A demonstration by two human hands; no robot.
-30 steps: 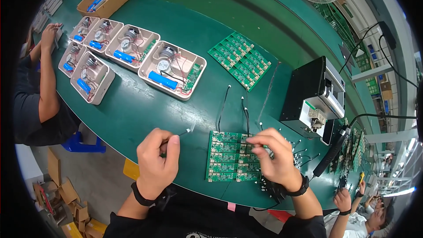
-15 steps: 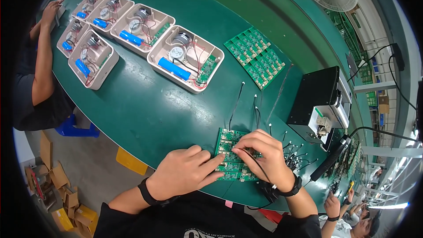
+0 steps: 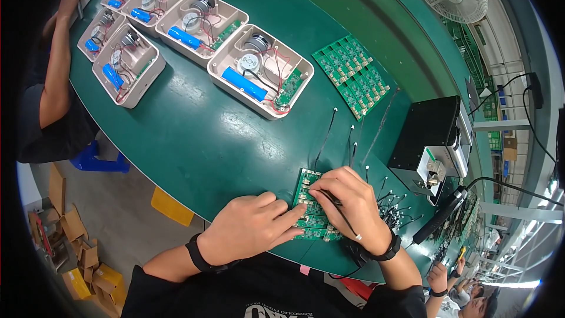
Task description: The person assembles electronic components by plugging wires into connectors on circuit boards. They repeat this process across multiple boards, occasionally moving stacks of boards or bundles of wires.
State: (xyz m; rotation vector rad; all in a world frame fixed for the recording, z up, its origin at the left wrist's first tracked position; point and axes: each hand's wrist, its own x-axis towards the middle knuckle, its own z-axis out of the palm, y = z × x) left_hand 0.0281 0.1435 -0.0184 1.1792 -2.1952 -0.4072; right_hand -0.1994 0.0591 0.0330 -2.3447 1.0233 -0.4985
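Note:
My left hand rests with fingers stretched apart, its fingertips on the green circuit board panel at the table's near edge. The panel carries rows of small white sockets. My right hand pinches a thin black cable over the panel. A white plug hangs at the cable's free end under my palm. The pinched end is hidden by my fingertips, so I cannot tell whether it sits in a socket. Beyond the panel lie a few loose black cables, and right of my right hand spreads a bundle of them.
Several beige housings with blue cylinders, motors and wires stand at the far left. Another green panel lies farther back. A black machine stands at right, near a black-handled tool. Other people's arms show at both sides.
The whole view has shifted slightly. My right fingers stay pinched at the panel, while the cable's hanging end has swung from beside my wrist to under my palm. My left hand keeps its place.

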